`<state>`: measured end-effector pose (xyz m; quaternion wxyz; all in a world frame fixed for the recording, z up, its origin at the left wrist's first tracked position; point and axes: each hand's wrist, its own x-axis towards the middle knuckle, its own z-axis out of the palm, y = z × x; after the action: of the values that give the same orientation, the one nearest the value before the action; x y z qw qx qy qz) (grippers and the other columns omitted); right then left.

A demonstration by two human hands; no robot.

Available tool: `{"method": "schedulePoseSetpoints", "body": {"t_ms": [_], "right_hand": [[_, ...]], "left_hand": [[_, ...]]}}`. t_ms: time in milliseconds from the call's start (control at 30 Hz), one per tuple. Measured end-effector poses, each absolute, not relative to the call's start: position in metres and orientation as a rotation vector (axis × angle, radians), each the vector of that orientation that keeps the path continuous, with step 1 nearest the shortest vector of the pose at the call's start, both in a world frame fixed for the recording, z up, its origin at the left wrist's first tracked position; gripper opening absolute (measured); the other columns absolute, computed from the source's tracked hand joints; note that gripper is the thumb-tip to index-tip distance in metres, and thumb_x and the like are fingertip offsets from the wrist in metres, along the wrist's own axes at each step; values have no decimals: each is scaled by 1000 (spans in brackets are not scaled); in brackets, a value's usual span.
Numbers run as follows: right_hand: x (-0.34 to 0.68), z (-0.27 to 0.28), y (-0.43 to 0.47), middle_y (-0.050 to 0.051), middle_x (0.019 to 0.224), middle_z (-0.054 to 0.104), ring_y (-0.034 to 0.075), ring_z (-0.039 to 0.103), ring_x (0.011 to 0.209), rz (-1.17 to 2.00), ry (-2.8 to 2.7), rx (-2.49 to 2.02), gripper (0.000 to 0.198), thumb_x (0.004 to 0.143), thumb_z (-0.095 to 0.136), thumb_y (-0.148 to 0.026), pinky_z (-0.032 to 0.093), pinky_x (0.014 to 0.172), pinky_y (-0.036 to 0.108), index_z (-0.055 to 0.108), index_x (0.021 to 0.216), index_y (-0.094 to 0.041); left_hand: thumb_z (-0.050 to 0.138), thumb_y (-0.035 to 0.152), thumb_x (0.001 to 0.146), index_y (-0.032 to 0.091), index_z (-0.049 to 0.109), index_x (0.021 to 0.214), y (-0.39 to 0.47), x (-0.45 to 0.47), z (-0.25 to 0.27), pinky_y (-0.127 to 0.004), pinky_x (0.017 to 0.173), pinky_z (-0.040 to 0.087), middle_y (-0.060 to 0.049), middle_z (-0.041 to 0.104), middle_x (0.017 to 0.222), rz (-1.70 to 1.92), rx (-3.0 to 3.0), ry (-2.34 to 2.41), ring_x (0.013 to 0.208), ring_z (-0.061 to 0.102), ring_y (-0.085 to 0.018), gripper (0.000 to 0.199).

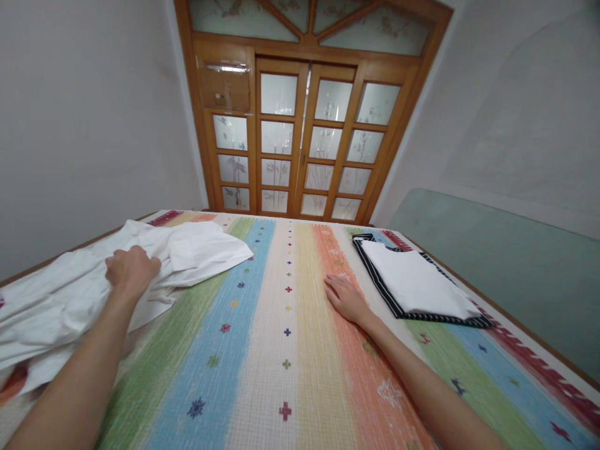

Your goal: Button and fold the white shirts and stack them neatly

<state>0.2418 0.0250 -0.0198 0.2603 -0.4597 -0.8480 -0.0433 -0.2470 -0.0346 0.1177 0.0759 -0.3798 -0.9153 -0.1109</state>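
On the left, my left hand (133, 270) is closed on a rumpled white garment (201, 249), its fingers curled into the cloth. The garment lies loosely spread, with creases and a sleeve-like part pointing right; its exact kind is unclear. My right hand (345, 296) rests palm down on the orange stripe of the patterned cover (262, 350), fingers stretched out and holding nothing. To the right of that hand lies a folded white garment (412, 275) on top of a folded black garment with white stripes (391, 299).
A pale green board (497, 244) stands along the right side of the bed-like surface. Beyond the far edge are wooden doors (300, 137) with frosted panes. White walls (94, 125) rise on both sides.
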Motion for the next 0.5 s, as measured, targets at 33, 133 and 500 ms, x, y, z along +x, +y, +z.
{"method": "schedulePoseSetpoints", "body": {"t_ms": [33,133,500], "right_hand": [[242,-20,25,13,128,65,26,58,120,-121,-2294,-1246,40,94,41,-28,42,107,50,64,125,-18],[241,-20,25,13,128,65,26,58,120,-128,-2294,-1244,40,94,41,-27,42,107,50,64,124,-18],[241,-18,24,15,129,63,27,57,122,-121,-2308,-1275,40,94,40,-28,41,108,49,65,122,-13]], "left_hand": [[48,37,80,6,64,114,-36,-245,123,-35,70,45,-23,64,119,-289,-1172,-2782,100,58,-33,49],[48,35,79,5,66,109,-39,-233,138,-35,68,45,-24,66,115,-157,-1294,-2807,96,63,-33,46],[36,39,94,20,60,86,-52,-98,129,-30,69,40,-8,68,80,-599,-2113,-2141,77,64,-24,31]]}}
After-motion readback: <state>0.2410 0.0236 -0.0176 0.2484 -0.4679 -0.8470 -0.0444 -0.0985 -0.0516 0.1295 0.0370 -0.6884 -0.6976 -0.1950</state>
